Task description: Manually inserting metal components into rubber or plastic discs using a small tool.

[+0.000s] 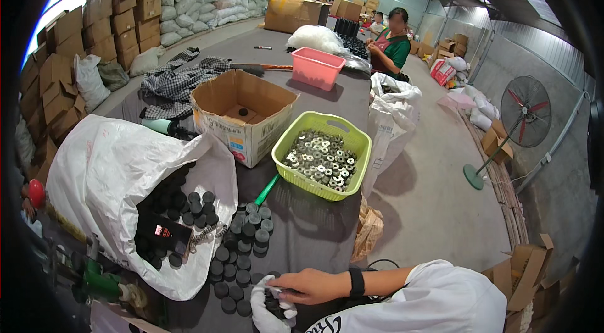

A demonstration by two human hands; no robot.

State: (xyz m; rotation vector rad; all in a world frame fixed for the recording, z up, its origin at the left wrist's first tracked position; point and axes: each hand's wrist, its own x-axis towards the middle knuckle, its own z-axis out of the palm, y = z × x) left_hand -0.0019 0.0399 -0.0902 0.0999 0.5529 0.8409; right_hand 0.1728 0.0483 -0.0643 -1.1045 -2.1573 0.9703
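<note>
My left hand (pixel 263 309), in a white glove at the lower edge, is curled around dark pieces that look like the black round caps beside it. Over it lies my bare right hand (pixel 308 287), with a black band on the wrist. Its fingers are bent together at the glove, and whatever they pinch is too small or hidden to name. Just left of the glove, black round caps (pixel 231 270) lie in a loose heap on the grey-covered table (pixel 308 220). More caps spill from a large white woven sack (pixel 113 163), where a dark flat box (pixel 162 232) also lies.
Beyond the caps stand a green basket (pixel 283 166) of small metal parts, an open cardboard box (pixel 217 116) and a pink bin (pixel 314 56). A green machine (pixel 100 283) is at lower left. Another person (pixel 393 44) works farther along. A fan (pixel 527 113) stands right.
</note>
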